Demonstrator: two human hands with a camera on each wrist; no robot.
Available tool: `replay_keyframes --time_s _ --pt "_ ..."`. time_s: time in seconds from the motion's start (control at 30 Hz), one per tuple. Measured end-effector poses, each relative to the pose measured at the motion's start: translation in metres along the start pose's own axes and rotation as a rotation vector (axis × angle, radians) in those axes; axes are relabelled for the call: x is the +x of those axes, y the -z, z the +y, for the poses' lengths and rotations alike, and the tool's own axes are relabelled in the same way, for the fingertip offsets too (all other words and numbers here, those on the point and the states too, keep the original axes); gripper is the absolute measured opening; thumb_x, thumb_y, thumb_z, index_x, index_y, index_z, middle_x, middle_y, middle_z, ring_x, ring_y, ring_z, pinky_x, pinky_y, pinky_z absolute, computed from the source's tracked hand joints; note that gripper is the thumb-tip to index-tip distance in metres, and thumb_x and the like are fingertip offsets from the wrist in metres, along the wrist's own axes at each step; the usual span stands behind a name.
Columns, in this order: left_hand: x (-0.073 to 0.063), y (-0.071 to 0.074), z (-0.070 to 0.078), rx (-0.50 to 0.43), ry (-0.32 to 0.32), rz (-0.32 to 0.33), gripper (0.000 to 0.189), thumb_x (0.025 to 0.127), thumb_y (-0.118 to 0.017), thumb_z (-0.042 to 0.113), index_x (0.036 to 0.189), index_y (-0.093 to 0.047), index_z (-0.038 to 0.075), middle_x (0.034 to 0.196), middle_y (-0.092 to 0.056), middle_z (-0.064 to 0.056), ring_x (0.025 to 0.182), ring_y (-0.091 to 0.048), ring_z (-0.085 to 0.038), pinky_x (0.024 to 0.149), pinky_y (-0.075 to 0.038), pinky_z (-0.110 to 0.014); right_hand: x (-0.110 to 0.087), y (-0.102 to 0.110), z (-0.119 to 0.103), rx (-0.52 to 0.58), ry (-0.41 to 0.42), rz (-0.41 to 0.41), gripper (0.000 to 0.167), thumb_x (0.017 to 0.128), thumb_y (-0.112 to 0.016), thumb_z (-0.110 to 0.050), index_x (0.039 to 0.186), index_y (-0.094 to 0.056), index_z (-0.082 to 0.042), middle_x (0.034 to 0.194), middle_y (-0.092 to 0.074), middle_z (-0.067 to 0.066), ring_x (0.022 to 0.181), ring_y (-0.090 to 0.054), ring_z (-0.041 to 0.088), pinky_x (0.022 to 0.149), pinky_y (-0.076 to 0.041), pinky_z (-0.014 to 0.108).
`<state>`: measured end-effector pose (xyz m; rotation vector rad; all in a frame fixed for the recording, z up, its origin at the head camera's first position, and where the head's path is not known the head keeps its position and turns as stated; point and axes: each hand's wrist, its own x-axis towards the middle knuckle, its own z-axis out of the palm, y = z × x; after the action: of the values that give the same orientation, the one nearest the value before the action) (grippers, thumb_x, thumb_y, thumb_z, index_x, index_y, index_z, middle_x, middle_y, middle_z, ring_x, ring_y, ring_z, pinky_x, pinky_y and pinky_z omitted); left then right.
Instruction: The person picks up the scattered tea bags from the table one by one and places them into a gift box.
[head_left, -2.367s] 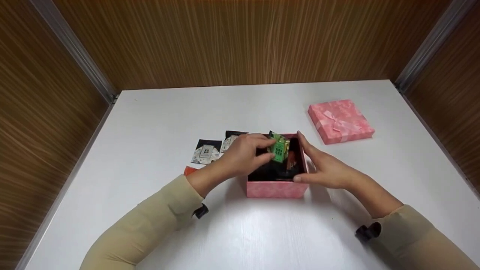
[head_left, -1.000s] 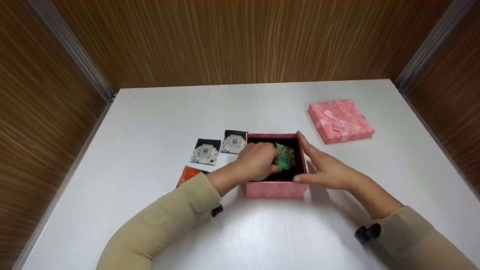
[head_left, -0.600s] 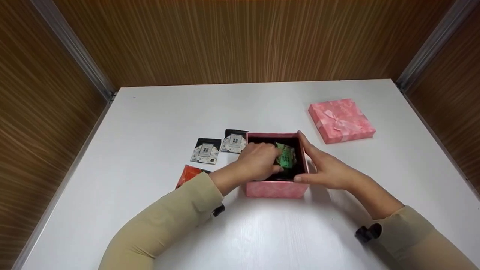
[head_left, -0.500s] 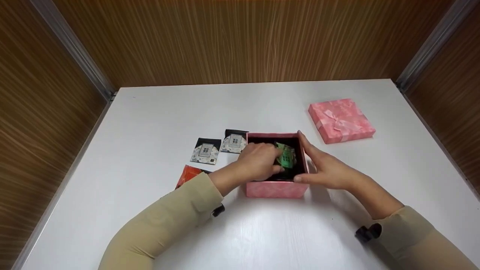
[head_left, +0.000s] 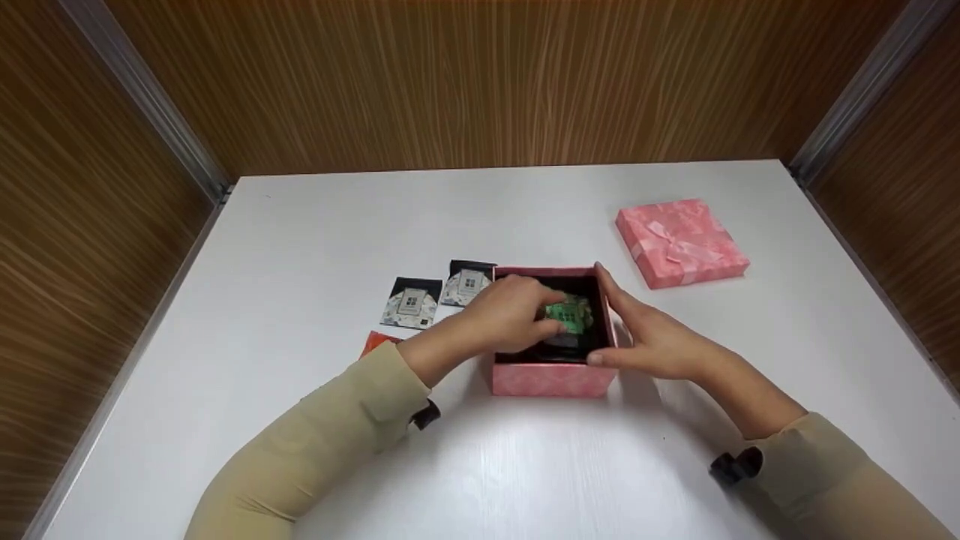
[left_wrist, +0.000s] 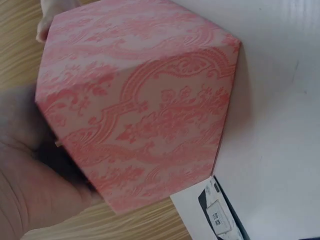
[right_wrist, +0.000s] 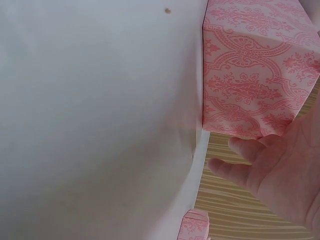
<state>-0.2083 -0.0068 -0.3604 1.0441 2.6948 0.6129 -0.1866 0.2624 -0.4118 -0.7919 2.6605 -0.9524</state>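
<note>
A pink box (head_left: 553, 379) stands without its lid near the table's middle, dark inside. My left hand (head_left: 501, 315) reaches over its left wall, thumb and fingers on the left part of a green packet (head_left: 571, 315) inside. Black things lie beneath the packet, hard to make out. My right hand (head_left: 656, 337) holds the box's right side, thumb at the near corner and fingers toward the far corner. Close up, the left wrist view shows the box's patterned wall (left_wrist: 170, 120) beside the left hand (left_wrist: 30, 185). The right wrist view has the right hand's (right_wrist: 285, 170) fingers past the box edge.
Two black-and-white packets (head_left: 411, 303) lie left of the box, one almost against its wall. An orange packet (head_left: 381, 343) is partly hidden by the left forearm. The pink lid (head_left: 682, 244) with a bow lies at the back right. Wooden panels (head_left: 480, 82) surround the white table.
The left hand brought the green packet down into the box, worked deeper there, then rose slightly and drew back leftward. The packet has turned a little. The right hand has stayed put.
</note>
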Motion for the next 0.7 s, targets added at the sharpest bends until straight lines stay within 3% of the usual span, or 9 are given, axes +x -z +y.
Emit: replay_keyframes --time_s 0.1,0.2,0.33,0.53,0.7 --pt "-0.005 0.012 -0.005 -0.119 -0.017 0.019 0.049 0.103 -0.073 0.031 0.144 -0.066 0.007 0.131 -0.074 -0.007 0.109 -0.069 -0.020 0.100 -0.053 -0.038 0.000 -0.001 0.000 0.007 -0.007 0.001 0.119 0.092 -0.079 -0.049 0.172 0.005 -0.022 0.175 -0.017 0.014 0.155 -0.031 0.038 0.119 -0.032 0.063" --pt "-0.012 0.026 -0.015 -0.254 -0.018 0.062 0.047 0.104 -0.071 0.029 0.145 -0.066 0.007 0.124 -0.076 -0.009 0.103 -0.069 -0.018 0.097 -0.054 -0.037 0.001 -0.001 0.001 0.011 0.000 0.005 0.120 0.091 -0.080 -0.049 0.172 0.004 -0.021 0.175 -0.017 0.015 0.156 -0.031 0.038 0.120 -0.032 0.063" --pt "-0.021 0.043 -0.032 -0.361 0.000 0.170 0.045 0.105 -0.070 0.027 0.145 -0.066 0.008 0.112 -0.077 -0.006 0.099 -0.069 -0.015 0.092 -0.056 -0.033 0.002 -0.001 0.001 0.001 0.007 0.007 0.121 0.090 -0.081 -0.049 0.172 0.003 -0.018 0.175 -0.016 0.015 0.156 -0.030 0.038 0.120 -0.031 0.063" --pt "-0.040 0.064 -0.069 -0.404 0.097 0.298 0.044 0.104 -0.071 0.028 0.145 -0.067 0.011 0.108 -0.076 -0.001 0.099 -0.067 -0.017 0.092 -0.055 -0.036 0.002 -0.002 0.000 -0.008 -0.006 0.005 0.122 0.089 -0.081 -0.051 0.172 0.003 -0.019 0.176 -0.014 0.014 0.157 -0.028 0.038 0.121 -0.030 0.062" --pt "-0.060 0.069 -0.108 -0.376 0.197 0.300 0.048 0.103 -0.072 0.029 0.147 -0.065 0.013 0.126 -0.073 -0.005 0.116 -0.064 -0.020 0.102 -0.052 -0.042 0.001 -0.001 -0.001 -0.008 -0.009 0.003 0.122 0.090 -0.081 -0.051 0.172 0.003 -0.019 0.175 -0.015 0.015 0.157 -0.028 0.037 0.121 -0.030 0.062"
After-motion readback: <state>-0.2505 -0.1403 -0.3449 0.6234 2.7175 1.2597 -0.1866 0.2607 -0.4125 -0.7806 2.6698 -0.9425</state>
